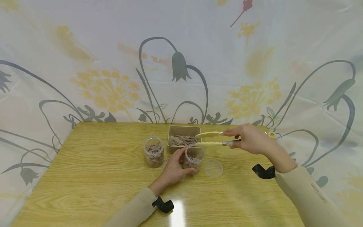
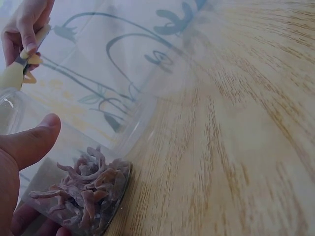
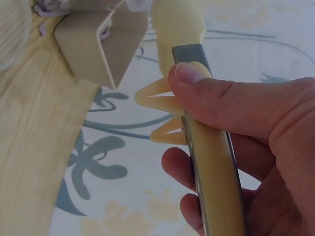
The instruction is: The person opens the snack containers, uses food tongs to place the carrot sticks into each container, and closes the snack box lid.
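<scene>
My left hand (image 1: 176, 168) grips a clear plastic jar (image 1: 200, 154), thumb on the near side. Brownish-grey dried strips (image 2: 91, 189) lie in the lower part of that jar, as the left wrist view shows. My right hand (image 1: 252, 138) holds yellow-tipped metal tongs (image 1: 231, 142), thumb along one arm. The tongs' tips are spread apart above the jar's rim and the right edge of a beige box (image 1: 185, 127). More strips (image 1: 181, 140) lie in the box. In the head view I cannot make out anything between the tips.
A second clear jar (image 1: 154, 154), fuller of strips, stands left of the held jar. One round clear lid (image 1: 214, 168) lies flat to the right; another is partly hidden behind my left hand. A patterned cloth (image 1: 181, 94) hangs behind the wooden table (image 1: 99, 176).
</scene>
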A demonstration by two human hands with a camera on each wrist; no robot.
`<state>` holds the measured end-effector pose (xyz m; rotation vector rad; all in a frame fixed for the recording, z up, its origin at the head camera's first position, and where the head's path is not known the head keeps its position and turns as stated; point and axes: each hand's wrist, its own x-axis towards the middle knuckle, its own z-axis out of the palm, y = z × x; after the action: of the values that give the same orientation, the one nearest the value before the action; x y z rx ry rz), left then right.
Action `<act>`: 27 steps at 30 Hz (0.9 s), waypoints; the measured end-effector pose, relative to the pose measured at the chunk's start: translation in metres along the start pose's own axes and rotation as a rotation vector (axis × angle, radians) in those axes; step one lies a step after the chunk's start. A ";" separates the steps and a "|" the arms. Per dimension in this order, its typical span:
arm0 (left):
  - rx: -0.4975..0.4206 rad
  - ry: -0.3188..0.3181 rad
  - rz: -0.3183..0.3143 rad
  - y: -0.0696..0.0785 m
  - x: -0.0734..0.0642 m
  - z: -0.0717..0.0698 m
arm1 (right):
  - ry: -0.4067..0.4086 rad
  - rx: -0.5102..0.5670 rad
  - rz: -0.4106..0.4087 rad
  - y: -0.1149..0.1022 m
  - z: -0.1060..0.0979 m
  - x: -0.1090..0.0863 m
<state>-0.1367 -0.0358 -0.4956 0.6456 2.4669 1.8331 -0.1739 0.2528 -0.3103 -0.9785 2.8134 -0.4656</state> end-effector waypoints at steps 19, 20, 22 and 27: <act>-0.006 0.002 -0.008 0.000 -0.001 0.000 | -0.140 -0.223 0.126 0.002 0.019 0.068; -0.007 0.002 -0.008 -0.001 -0.001 0.001 | -0.156 -0.243 0.124 0.001 0.021 0.071; -0.005 0.002 -0.008 -0.001 -0.001 0.001 | -0.184 -0.275 0.118 -0.002 0.024 0.078; -0.012 0.000 -0.017 0.001 -0.001 0.000 | -0.243 -0.323 0.124 -0.012 0.030 0.094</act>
<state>-0.1354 -0.0359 -0.4947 0.6225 2.4520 1.8405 -0.2338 0.1779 -0.3367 -0.8365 2.7504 0.1212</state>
